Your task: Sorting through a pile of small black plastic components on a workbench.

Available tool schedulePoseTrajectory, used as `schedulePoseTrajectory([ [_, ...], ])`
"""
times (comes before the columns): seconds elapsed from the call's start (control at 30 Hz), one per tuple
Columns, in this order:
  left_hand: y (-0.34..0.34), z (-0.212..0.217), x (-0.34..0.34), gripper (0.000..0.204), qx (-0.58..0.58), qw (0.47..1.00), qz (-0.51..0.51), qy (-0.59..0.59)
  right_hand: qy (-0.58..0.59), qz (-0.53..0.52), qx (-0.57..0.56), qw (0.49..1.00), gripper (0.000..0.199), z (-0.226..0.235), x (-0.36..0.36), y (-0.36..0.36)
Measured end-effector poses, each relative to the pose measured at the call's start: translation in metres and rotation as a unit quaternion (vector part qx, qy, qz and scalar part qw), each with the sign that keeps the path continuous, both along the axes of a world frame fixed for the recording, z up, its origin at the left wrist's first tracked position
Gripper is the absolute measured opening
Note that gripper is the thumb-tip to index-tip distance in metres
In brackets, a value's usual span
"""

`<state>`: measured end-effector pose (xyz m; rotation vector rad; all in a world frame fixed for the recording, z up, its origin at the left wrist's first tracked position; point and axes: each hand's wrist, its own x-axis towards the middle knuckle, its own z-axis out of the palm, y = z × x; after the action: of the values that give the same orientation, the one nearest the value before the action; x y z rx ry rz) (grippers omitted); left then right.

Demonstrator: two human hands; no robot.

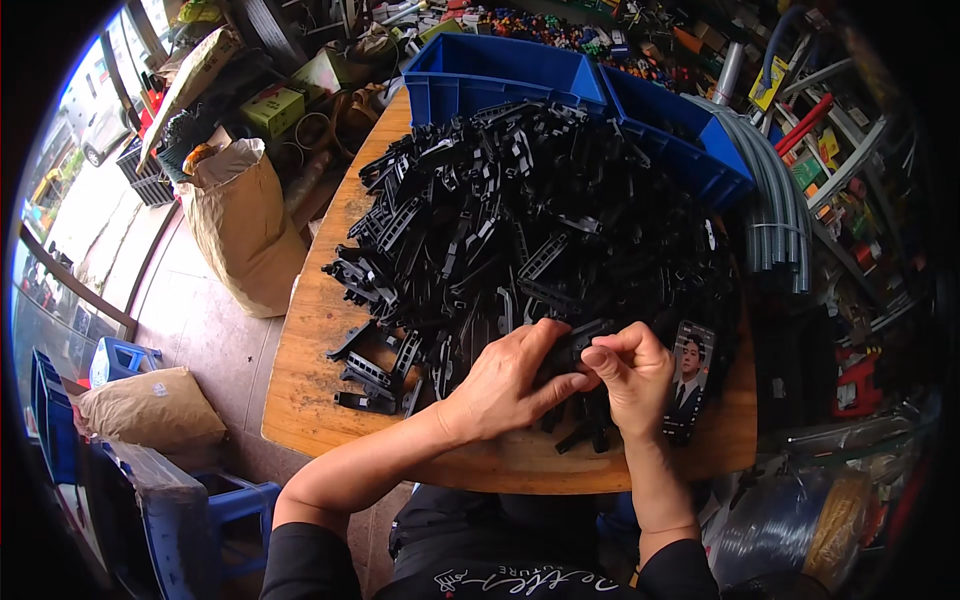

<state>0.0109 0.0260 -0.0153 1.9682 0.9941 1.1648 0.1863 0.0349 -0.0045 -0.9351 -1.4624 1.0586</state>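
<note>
Close to the table's near edge, my left hand (510, 378) is closed around a black plastic part (562, 352), thumb below and fingers above. Against the right end of that part, my right hand (634, 372) is pinched, its thumb and forefinger together; whatever sits between them is too small to make out. Beyond both hands spreads a large heap of black plastic parts (520, 220), many of them long and slotted like clips or brackets. A few loose black pieces (585, 436) lie just under my hands. Right of my right hand, a phone (688, 385) shows a person on its screen.
The wooden table (310, 400) carries the heap. Two blue bins (500, 85) stand along its far edge. Grey hoses (780, 220) hang at the right. On the floor at left are a paper sack (240, 230), another sack (155, 410) and a blue stool (240, 510).
</note>
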Motion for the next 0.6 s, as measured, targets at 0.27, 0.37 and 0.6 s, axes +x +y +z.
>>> schedulePoseTrajectory([
  [0.27,0.001,-0.002,0.003,0.035,0.06,0.996,0.041,0.042,0.051,0.048,-0.018,0.997,0.048,0.002,0.002,0.003],
  [0.37,-0.002,-0.003,-0.002,0.034,0.058,0.998,0.012,0.03,0.015,0.086,-0.045,0.995,0.055,0.002,0.005,0.006],
  [0.6,-0.012,0.001,0.002,0.026,0.074,0.997,-0.015,-0.026,-0.116,0.066,0.087,0.987,0.041,0.004,0.008,0.003],
])
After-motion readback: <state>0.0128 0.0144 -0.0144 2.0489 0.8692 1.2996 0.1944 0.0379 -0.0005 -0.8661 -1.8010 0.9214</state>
